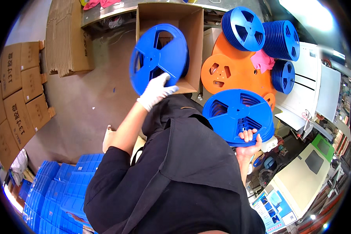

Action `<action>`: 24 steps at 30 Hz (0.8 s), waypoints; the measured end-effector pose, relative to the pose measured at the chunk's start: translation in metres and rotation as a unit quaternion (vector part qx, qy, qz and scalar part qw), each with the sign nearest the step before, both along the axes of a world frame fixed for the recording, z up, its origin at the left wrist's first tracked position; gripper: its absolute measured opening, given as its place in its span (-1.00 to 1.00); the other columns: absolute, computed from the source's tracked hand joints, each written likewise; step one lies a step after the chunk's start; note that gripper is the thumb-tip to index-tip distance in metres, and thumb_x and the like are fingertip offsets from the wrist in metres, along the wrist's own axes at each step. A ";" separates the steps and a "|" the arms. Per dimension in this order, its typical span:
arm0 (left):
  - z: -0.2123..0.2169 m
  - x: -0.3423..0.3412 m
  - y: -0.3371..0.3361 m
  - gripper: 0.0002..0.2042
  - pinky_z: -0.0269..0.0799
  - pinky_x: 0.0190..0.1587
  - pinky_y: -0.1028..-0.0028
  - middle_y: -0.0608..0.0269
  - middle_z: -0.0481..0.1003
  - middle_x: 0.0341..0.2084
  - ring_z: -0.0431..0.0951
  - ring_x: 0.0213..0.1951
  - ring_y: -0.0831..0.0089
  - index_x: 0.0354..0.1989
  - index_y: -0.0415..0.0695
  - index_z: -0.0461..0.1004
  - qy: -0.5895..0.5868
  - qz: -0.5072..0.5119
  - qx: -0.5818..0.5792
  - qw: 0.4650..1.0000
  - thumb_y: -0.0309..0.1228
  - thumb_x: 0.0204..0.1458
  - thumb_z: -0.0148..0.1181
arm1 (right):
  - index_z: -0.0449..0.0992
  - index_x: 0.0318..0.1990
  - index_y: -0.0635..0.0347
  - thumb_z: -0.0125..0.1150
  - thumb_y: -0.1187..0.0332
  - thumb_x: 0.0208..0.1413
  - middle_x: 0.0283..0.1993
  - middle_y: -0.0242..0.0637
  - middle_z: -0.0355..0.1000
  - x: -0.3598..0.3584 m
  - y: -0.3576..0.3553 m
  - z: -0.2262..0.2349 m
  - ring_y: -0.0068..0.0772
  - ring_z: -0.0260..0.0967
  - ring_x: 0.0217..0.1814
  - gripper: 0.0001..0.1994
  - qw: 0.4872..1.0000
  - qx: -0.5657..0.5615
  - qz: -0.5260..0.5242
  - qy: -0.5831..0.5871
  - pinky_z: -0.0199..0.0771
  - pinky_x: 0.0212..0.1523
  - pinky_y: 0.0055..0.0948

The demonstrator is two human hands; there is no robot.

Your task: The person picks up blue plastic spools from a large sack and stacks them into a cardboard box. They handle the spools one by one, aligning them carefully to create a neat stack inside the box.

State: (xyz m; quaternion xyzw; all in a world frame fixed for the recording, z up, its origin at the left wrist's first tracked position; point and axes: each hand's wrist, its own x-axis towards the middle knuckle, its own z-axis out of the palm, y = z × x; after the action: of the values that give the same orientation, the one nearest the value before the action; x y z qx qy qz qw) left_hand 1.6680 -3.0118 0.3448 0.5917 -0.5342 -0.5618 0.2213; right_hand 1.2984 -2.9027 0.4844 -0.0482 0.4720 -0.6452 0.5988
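At the far middle of the head view, the left hand, in a white glove, is closed on the lower rim of a blue reel, fingers wrapped over the near edge, holding it upright and tilted at the mouth of an open cardboard box. The reel stands partly inside the box opening, its spoked face turned toward the camera, and it appears to be a small stack held together, though the back ones are mostly hidden. To the right and nearer, the bare right hand grips a stack of blue reels from below, fingertips curled up over the near rim and the palm under the pile, so the hand is closed around the stack's edge. That stack lies nearly flat, just in front of the person's dark-clothed chest and near an orange reel lying on the surface beyond it. On the orange reel rests a pink cloth, and more blue reels stand in rows at the far right. At the left, flattened and sealed brown cartons lie on the grey floor. Blue plastic trays are stacked at the near left.
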 end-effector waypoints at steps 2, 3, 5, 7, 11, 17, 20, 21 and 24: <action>0.002 -0.020 0.000 -0.60 0.39 -0.12 0.26 -0.08 0.48 -0.29 0.49 -0.20 0.00 -0.19 -0.21 0.38 -0.073 -0.054 -0.035 0.995 -0.23 -0.11 0.33 | 0.37 -0.25 0.12 -0.02 0.22 0.12 -0.59 -0.46 0.12 0.005 -0.001 0.001 -0.53 0.09 -0.56 -0.81 1.000 0.005 -0.011 0.006 0.18 -0.38 -0.42; -0.002 -0.028 0.006 -0.57 0.40 -0.14 0.28 -0.05 0.49 -0.28 0.50 -0.21 0.02 -0.17 -0.19 0.38 -0.104 -0.058 -0.061 0.991 -0.20 -0.13 0.34 | 0.39 -0.25 0.12 -0.03 0.22 0.13 -0.59 -0.45 0.13 0.004 -0.001 0.001 -0.52 0.10 -0.55 -0.80 1.000 0.004 -0.013 0.005 0.19 -0.37 -0.42; -0.008 -0.038 0.012 -0.58 0.40 -0.17 0.24 0.01 0.49 -0.33 0.50 -0.23 0.04 -0.16 -0.15 0.38 -0.143 -0.085 -0.096 0.981 -0.18 -0.13 0.33 | 0.41 -0.24 0.13 -0.06 0.21 0.15 -0.59 -0.44 0.16 0.002 0.000 -0.002 -0.49 0.12 -0.54 -0.78 1.000 0.001 -0.018 0.002 0.20 -0.37 -0.40; -0.010 -0.045 0.015 -0.62 0.40 -0.19 0.22 0.04 0.48 -0.37 0.50 -0.26 0.05 -0.19 -0.13 0.39 -0.164 -0.114 -0.102 0.975 -0.20 -0.12 0.31 | 0.42 -0.24 0.15 -0.06 0.21 0.15 -0.58 -0.43 0.15 0.002 -0.003 -0.001 -0.49 0.12 -0.54 -0.77 1.000 0.012 -0.028 0.004 0.20 -0.37 -0.40; -0.004 -0.051 0.010 -0.68 0.39 -0.23 0.19 0.06 0.46 -0.41 0.50 -0.29 0.07 -0.25 -0.11 0.38 -0.199 -0.149 -0.099 0.964 -0.21 -0.09 0.28 | 0.41 -0.23 0.14 -0.05 0.21 0.14 -0.58 -0.43 0.15 0.001 -0.002 -0.002 -0.50 0.12 -0.55 -0.78 1.000 0.007 -0.027 0.007 0.20 -0.37 -0.40; -0.007 -0.058 0.006 -0.71 0.39 -0.24 0.17 0.04 0.46 -0.41 0.49 -0.28 0.06 -0.30 -0.12 0.36 -0.198 -0.164 -0.091 0.962 -0.24 -0.07 0.26 | 0.40 -0.23 0.14 -0.03 0.20 0.13 -0.59 -0.44 0.16 0.002 -0.001 0.000 -0.51 0.12 -0.55 -0.78 0.999 0.015 -0.034 0.012 0.19 -0.37 -0.42; -0.011 -0.062 0.008 -0.73 0.39 -0.24 0.16 0.03 0.46 -0.43 0.49 -0.29 0.05 -0.32 -0.13 0.36 -0.191 -0.159 -0.091 0.964 -0.28 -0.09 0.26 | 0.39 -0.23 0.14 -0.02 0.21 0.12 -0.58 -0.44 0.16 0.000 0.001 0.000 -0.51 0.12 -0.55 -0.79 0.999 0.018 -0.039 0.017 0.18 -0.37 -0.42; -0.011 -0.064 0.008 -0.73 0.39 -0.24 0.16 0.03 0.46 -0.44 0.49 -0.29 0.05 -0.32 -0.13 0.35 -0.191 -0.160 -0.089 0.964 -0.28 -0.09 0.26 | 0.39 -0.23 0.13 -0.01 0.22 0.12 -0.58 -0.44 0.16 -0.001 0.001 0.000 -0.51 0.12 -0.55 -0.79 0.999 0.019 -0.042 0.014 0.18 -0.37 -0.42; -0.019 -0.067 0.011 -0.75 0.39 -0.26 0.15 0.04 0.46 -0.45 0.49 -0.30 0.04 -0.34 -0.13 0.35 -0.189 -0.155 -0.102 0.964 -0.31 -0.09 0.27 | 0.39 -0.23 0.13 0.03 0.22 0.10 -0.58 -0.44 0.15 -0.003 0.002 0.000 -0.51 0.11 -0.55 -0.80 0.998 0.028 -0.049 0.009 0.17 -0.37 -0.42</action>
State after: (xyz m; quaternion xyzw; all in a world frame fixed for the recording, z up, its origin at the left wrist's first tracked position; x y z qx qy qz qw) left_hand 1.6006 -3.0009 0.3256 0.5716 -0.7060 -0.4093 0.0860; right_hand 1.2952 -2.9003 0.4847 -0.0141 0.4968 -0.6603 0.5630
